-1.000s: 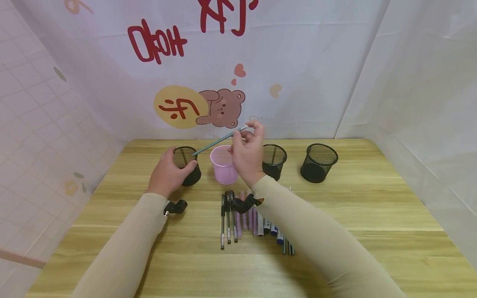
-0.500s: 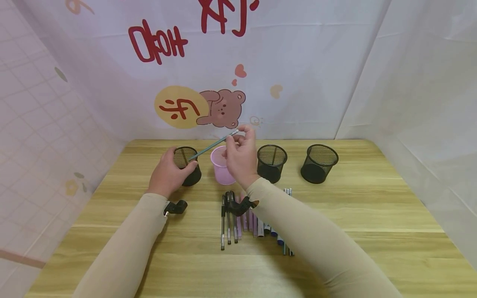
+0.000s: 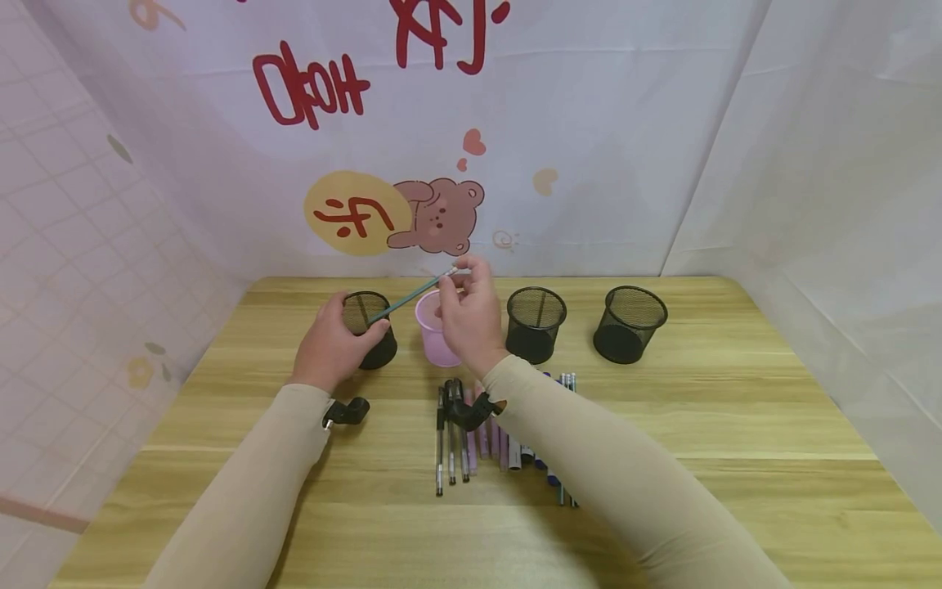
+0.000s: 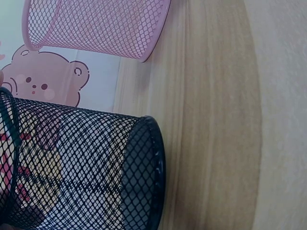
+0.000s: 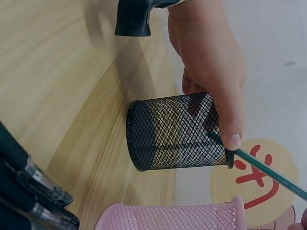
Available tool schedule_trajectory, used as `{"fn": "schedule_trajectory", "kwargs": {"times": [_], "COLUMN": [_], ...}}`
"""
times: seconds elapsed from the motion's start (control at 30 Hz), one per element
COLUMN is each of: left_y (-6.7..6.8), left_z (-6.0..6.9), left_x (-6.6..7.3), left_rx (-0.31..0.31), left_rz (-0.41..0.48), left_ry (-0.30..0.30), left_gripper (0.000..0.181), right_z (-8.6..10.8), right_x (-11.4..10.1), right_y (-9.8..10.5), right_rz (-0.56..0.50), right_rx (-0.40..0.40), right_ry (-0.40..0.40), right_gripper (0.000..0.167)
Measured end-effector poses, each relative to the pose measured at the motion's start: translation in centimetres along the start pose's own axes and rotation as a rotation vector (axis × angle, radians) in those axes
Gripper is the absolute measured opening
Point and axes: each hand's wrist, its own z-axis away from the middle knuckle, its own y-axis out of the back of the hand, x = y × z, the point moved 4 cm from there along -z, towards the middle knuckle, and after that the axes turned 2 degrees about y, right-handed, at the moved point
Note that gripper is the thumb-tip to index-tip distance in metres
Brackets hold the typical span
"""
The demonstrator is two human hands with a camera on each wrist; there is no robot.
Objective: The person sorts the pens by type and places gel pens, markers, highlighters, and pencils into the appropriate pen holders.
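Behind the table (image 3: pixel 773 425), a white backdrop (image 3: pixel 603 98) is hanging, and two beige sleeves (image 3: pixel 243 483) are stretching in from the near side. The left hand (image 3: pixel 334 343) is gripping the left cup (image 3: pixel 379 353), a black mesh one, with the thumb sitting at its near rim and the fingers wrapping the far side. The right hand (image 3: pixel 474 319) is hovering in front of the pink cup (image 3: pixel 439 348), partly hiding it, while two more black cups (image 3: pixel 531 343) are standing to the right. In front of the cups, white markers (image 3: pixel 514 455) are lying side by side, the right sleeve partly hiding them; pink pens (image 3: pixel 504 450) and black pens (image 3: pixel 440 417) are lining up on their left, loose pencils (image 3: pixel 569 381) on their right. And the held pencil (image 3: pixel 412 296) is slanting down leftward, right thumb and finger clamping near its pale end, its tip poking inside the left cup's mouth!
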Motion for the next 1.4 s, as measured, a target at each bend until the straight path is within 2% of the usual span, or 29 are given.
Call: {"fn": "schedule_trajectory", "kwargs": {"times": [0.23, 0.57, 0.8, 1.4], "left_y": [-0.1, -0.2, -0.3, -0.3], "left_z": [0.0, -0.1, -0.1, -0.2], "left_x": [-0.1, -0.1, -0.2, -0.3], "left_rx": [0.0, 0.004, 0.008, 0.014], "left_rz": [0.001, 0.006, 0.008, 0.012], "left_ry": [0.004, 0.003, 0.005, 0.0], "left_gripper": [0.104, 0.103, 0.104, 0.106], "right_z": [0.2, 0.4, 0.4, 0.5], "right_x": [0.1, 0.2, 0.2, 0.6], "right_y": [-0.4, -0.8, -1.0, -1.3], "right_rz": [0.069, 0.148, 0.166, 0.28], "right_rx": [-0.046, -0.114, -0.148, -0.179], "right_ry": [0.039, 0.025, 0.025, 0.001], "right_gripper": [0.017, 0.015, 0.017, 0.02]}}
